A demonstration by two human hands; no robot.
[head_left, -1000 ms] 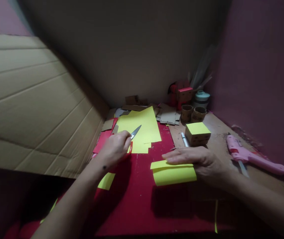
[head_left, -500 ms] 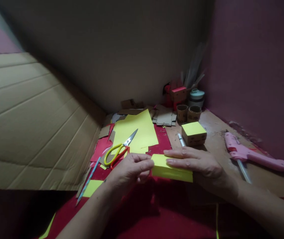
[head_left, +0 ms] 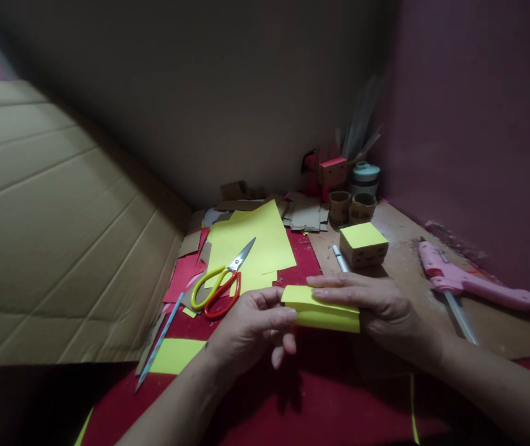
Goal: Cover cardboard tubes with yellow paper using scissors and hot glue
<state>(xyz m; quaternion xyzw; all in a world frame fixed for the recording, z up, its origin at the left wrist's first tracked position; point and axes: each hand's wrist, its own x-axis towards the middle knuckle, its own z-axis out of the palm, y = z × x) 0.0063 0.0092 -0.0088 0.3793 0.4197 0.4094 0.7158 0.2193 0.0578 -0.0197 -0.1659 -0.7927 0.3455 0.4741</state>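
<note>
A small box covered in yellow paper [head_left: 327, 314] is held between both hands above the red surface. My left hand [head_left: 260, 322] pinches its left end, the thumb on the front face near the corner and the lower fingers curled beneath. Flat fingers of my right hand [head_left: 367, 300] lie over the box's top and right end; that thumb is hidden. The top paper's front edge appears slightly raised from the front face. Behind my right hand is a cardboard block with a yellow top [head_left: 364, 244], beside a white pen [head_left: 340, 259].
Scissors [head_left: 230, 279] with yellow and red handles lie on yellow sheets [head_left: 265, 238]. A striped pencil [head_left: 160, 341] is at the left, near a large cardboard panel [head_left: 70, 248]. A pink glue gun [head_left: 473, 282] lies right. Cardboard rings [head_left: 362, 209] and a lidded jar [head_left: 365, 179] stand behind.
My left thumb has moved right and onto the front face of the yellow box, and the left lower fingers have spread downward. My right hand stays on the box. The view has shifted slightly.
</note>
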